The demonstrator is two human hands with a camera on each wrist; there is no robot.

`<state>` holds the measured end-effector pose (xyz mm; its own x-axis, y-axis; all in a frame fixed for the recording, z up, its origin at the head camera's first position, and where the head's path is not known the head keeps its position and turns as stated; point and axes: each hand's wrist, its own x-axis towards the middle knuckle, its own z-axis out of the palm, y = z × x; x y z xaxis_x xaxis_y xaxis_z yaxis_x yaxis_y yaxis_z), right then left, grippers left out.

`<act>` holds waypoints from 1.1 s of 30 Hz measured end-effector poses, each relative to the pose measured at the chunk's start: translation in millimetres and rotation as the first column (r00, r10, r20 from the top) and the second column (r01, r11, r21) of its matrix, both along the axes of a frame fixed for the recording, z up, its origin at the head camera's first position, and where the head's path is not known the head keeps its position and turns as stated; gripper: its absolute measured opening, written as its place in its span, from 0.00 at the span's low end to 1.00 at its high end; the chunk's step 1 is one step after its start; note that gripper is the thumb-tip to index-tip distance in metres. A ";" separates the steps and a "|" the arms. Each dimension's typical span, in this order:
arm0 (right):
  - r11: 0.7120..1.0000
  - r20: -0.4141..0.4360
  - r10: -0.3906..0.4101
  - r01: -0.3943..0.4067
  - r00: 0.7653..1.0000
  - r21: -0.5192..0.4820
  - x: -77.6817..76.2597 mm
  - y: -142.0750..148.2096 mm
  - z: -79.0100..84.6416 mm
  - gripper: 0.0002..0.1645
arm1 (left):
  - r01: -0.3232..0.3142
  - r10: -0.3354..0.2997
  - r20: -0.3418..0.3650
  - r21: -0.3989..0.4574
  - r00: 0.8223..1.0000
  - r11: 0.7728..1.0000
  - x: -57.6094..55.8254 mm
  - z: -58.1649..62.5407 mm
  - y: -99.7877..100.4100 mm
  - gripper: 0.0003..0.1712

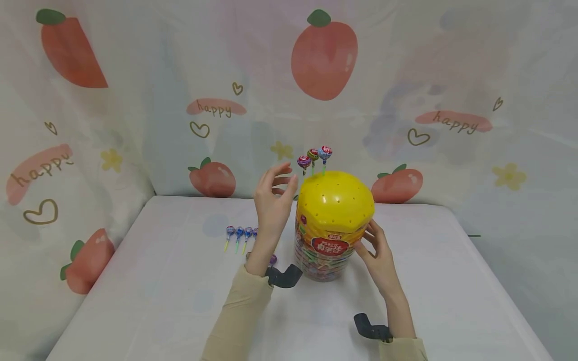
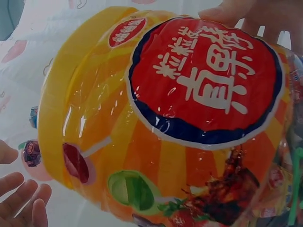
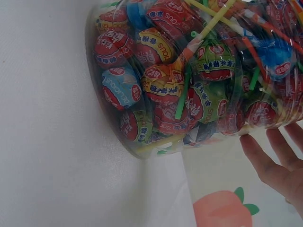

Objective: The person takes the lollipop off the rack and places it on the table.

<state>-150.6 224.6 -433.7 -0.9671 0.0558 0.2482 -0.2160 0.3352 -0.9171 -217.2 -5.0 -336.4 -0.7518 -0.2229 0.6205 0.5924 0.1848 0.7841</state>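
Note:
A clear plastic jar (image 1: 322,268) packed with wrapped lollipops stands upright on the table, a yellow-orange label around its upper part. Small holes dot its yellow lid (image 1: 336,200). Three lollipops (image 1: 325,153) stand upright at the lid's back left edge, heads up. Just left of them is my left hand (image 1: 273,205), fingers loosely bent and nothing between them. My right hand (image 1: 378,255) rests against the jar's right side with spread fingers, the thumb toward the front. In the right wrist view, its fingertips (image 3: 248,142) touch the clear wall.
Left of the jar, several lollipops (image 1: 239,232) lie in a row on the white tabletop (image 1: 171,286). Closer in, another lollipop (image 1: 273,259) is partly hidden by my left wrist. A fruit-patterned cloth (image 1: 266,65) hangs behind the table.

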 end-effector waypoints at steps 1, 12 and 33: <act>1.000 0.001 -0.003 0.003 1.000 0.002 -0.1 0.0 -0.1 0.41 | 0.008 -0.008 0.001 0.001 1.000 1.000 -2.0 1.4 1.2 0.18; 1.000 0.001 -0.008 0.008 1.000 0.008 -2.5 1.0 -2.1 0.41 | 0.065 -0.065 0.001 -0.033 0.998 0.997 -18.5 10.4 12.6 0.21; 1.000 0.007 -0.009 0.009 1.000 0.008 -3.1 0.6 -3.0 0.41 | 0.063 -0.063 -0.051 0.004 0.997 0.998 -14.0 22.8 9.4 0.17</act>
